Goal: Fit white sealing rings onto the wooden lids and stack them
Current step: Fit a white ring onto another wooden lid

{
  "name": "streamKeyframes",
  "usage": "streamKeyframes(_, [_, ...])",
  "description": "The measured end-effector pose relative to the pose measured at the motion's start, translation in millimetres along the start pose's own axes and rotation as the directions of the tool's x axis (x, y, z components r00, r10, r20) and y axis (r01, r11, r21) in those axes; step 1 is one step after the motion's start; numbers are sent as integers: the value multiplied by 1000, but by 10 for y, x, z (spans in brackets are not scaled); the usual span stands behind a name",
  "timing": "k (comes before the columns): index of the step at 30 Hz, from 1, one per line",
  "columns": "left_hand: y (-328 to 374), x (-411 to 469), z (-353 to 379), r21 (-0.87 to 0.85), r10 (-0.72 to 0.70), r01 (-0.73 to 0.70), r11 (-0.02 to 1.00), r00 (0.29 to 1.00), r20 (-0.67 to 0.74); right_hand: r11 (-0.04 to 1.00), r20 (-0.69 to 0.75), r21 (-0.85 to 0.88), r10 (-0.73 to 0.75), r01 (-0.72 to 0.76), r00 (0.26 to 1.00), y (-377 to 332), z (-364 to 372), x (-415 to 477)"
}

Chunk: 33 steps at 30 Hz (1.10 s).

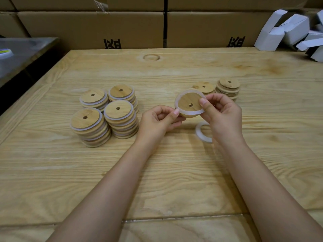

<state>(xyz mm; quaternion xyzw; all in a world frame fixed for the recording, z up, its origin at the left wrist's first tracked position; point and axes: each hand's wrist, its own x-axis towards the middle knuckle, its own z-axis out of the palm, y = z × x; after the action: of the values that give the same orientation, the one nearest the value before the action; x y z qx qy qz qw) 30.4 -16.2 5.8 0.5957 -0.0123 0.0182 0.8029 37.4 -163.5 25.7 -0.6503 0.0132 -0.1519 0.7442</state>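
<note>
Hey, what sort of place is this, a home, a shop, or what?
Probably a packing workshop or warehouse: brown cartons are stacked behind the table, folded white boxes lie at its far right, and several stacks of ringed lids suggest batch work.

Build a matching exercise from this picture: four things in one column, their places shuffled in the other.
1. single lid
2. loose ring
3. ringed stacks
4. white boxes

A. far right corner
B. held between left hand and right hand
C. flat on the table, beneath the right hand
D. on the table, left of the left hand

Pairs: 1-B, 2-C, 3-D, 4-A
</note>
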Motion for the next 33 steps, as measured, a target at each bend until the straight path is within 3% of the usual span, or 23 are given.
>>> streamKeyframes(8, [9,11,-10,-85,-30,29,996,999,-16,998,16,-53,-36,37,999,-15,25,-21])
streamKeyframes(15, [6,27,-1,-123,-51,44,991,997,-58,998,-15,32,62,-62,998,20,12,0])
streamKeyframes(26, [7,-10,-17,29,-7,6,1000,999,40,988,36,54,144,-146,989,3,-68,41])
streamKeyframes(33, [4,-6,-51,-16,-4,5,1000,996,92,987,28,50,153,-154,988,-6,-59,53])
